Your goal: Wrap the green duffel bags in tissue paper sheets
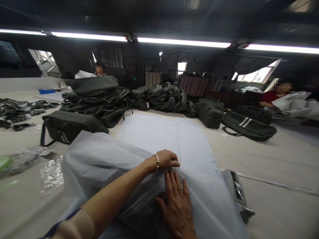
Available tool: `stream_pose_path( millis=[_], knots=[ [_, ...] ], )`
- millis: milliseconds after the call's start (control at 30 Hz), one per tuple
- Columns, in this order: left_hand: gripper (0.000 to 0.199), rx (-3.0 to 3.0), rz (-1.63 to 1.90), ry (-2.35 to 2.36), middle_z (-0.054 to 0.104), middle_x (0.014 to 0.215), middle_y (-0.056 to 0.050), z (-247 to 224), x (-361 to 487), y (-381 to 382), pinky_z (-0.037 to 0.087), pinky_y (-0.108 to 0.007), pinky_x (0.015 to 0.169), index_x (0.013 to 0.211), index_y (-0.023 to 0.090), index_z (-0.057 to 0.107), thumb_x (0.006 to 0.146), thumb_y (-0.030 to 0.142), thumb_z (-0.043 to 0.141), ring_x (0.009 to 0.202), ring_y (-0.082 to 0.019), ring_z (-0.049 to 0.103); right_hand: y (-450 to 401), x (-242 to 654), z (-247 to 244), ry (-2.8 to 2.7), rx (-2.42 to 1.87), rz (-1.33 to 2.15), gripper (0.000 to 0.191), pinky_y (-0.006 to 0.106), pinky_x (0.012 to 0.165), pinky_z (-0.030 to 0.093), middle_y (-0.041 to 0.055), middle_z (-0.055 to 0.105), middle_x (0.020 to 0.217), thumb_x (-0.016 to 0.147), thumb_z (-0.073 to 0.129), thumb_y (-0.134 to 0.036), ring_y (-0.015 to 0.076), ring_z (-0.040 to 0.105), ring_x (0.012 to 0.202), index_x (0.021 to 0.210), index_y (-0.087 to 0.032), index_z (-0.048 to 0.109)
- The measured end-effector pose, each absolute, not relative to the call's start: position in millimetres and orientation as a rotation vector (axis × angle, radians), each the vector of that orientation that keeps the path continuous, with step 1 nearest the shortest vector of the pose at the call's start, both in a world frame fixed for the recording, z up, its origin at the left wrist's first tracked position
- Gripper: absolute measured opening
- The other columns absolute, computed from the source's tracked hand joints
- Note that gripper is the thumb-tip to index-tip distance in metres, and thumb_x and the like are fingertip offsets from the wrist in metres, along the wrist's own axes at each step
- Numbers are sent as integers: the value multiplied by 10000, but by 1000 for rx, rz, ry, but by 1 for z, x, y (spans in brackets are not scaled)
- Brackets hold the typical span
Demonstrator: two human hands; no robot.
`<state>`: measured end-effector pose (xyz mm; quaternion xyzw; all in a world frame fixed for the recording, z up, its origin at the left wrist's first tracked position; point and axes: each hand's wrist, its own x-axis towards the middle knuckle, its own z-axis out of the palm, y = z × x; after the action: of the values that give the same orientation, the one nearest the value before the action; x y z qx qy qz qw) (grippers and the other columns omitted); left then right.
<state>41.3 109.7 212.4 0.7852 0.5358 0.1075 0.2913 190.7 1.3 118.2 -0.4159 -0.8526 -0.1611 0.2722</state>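
Note:
A large translucent white plastic sheet (99, 156), perhaps a bag, spreads over the table in front of me and is bunched on the left. My left hand (166, 158), with a bracelet at the wrist, reaches across from the lower left, its fingers curled closed on the plastic. Just below and nearer to me, my right hand (178, 205) lies flat on the same plastic with the fingers stretched out. A dark shape shows dimly through the sheet beneath my hands; I cannot tell what it is. Farther out, the bluish-white sheeting (161, 132) lies smooth.
A grey tape dispenser (236, 192) stands by the plastic's right edge. Dark green duffel bags (72, 124) are piled across the far side, and another bag (249, 126) lies right. Black straps (17, 109) and clear packets (52, 174) are left. A person in red (270, 96) is behind.

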Motion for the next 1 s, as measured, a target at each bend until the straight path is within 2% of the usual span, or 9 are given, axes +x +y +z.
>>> stream_pose_path(
  millis=[100, 167, 300, 433, 567, 667, 733, 833, 1000],
  knots=[
    [475, 2173, 227, 1512, 706, 1062, -72, 228, 13, 94, 457, -329, 788, 1152, 222, 652, 811, 550, 614, 972, -273, 634, 5, 192, 113, -2289, -1139, -367, 889, 553, 1054, 347, 141, 426, 1467, 868, 506, -630, 349, 425, 1326, 1516, -122, 170],
    [555, 2263, 116, 1606, 697, 1097, -88, 234, -7, 78, 468, -361, 827, 1170, 216, 629, 748, 574, 681, 1003, -298, 633, 6, 192, 113, -2284, -1117, -313, 939, 579, 1025, 372, 146, 431, 1460, 847, 530, -642, 378, 456, 1296, 1527, -141, 120],
    [266, 2332, 30, 1804, 698, 1037, -58, 228, -23, 57, 486, -330, 780, 1017, 220, 647, 831, 409, 641, 962, -260, 642, 7, 197, 119, -2295, -1038, -211, 954, 610, 939, 454, 159, 467, 1425, 841, 542, -637, 408, 514, 1234, 1534, -165, 88],
    [184, 2316, 112, 1906, 700, 952, -47, 212, -17, 64, 482, -310, 713, 919, 214, 639, 940, 313, 485, 907, -235, 649, 23, 216, 136, -2317, -1044, 0, 669, 457, 908, 541, 87, 493, 1423, 931, 496, -474, 304, 539, 1235, 1505, -238, 246],
    [161, 2338, 136, 1915, 698, 882, -54, 208, -16, 77, 489, -319, 696, 860, 200, 638, 924, 308, 537, 849, -238, 655, 44, 225, 150, -2268, -1085, 102, 388, 359, 951, 523, 64, 587, 1336, 967, 438, -315, 222, 561, 1211, 1331, -212, 526],
    [109, 2403, 225, 1960, 668, 1063, -98, 215, -12, 70, 460, -398, 888, 978, 175, 627, 921, 231, 553, 1023, -263, 607, 49, 219, 146, -2250, -1072, 27, 340, 380, 958, 509, 68, 631, 1273, 948, 449, -263, 225, 585, 1160, 1245, -196, 598],
    [148, 2509, 478, 1922, 616, 1186, -101, 220, -2, 57, 380, -427, 1010, 1064, 175, 599, 941, 192, 519, 1141, -252, 539, 48, 215, 140, -2271, -1092, -8, 362, 414, 949, 507, 70, 618, 1293, 928, 481, -262, 248, 584, 1148, 1268, -197, 585],
    [166, 2631, 734, 1579, 638, 1129, -44, 214, 23, 32, 402, -378, 990, 1075, 215, 593, 954, 313, 537, 1074, -206, 564, 48, 215, 137, -2314, -1131, 98, 388, 443, 949, 508, 56, 612, 1304, 897, 499, -220, 263, 582, 1136, 1276, -215, 586],
    [685, 2744, 511, 1456, 521, 1398, -97, 178, 46, 16, 373, -459, 1058, 1367, 196, 454, 866, 658, 522, 1283, -300, 461, 66, 224, 160, -2221, -1103, 708, 385, 407, 1018, 474, 72, 659, 1222, 925, 397, -208, 217, 586, 1135, 1237, -207, 622]
  ],
)
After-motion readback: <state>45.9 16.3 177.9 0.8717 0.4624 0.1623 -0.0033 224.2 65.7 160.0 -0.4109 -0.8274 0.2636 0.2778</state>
